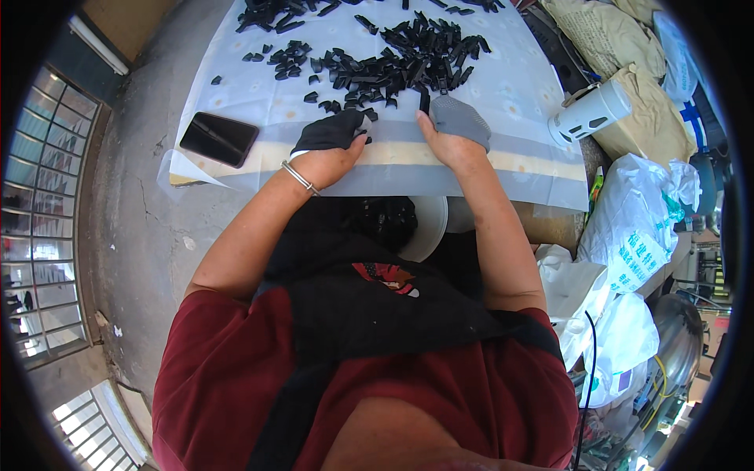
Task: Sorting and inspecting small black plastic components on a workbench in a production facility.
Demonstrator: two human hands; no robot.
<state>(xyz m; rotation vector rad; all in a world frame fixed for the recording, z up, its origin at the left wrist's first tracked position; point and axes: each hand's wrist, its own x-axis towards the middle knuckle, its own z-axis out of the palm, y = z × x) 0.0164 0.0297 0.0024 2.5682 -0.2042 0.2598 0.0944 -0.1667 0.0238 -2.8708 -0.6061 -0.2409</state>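
My left hand [330, 143], in a black fingerless glove with a metal bangle at the wrist, is closed at the table's near side. A small black plastic piece [369, 115] shows at its fingertips. My right hand [457, 129], in a grey glove, pinches a longer black plastic piece [424, 100] between thumb and fingers. Just beyond both hands spreads a loose pile of black plastic pieces [416, 59], some long and some short. Several short pieces [290, 59] lie apart to the left. The fingertips are partly hidden by the gloves.
The table [518, 102] has a pale patterned cover under clear plastic. A black phone [219, 139] lies at its left, a white bottle [591, 115] on its right edge. A white bucket [428, 228] with black contents stands below the near edge. White bags [628, 220] crowd the right.
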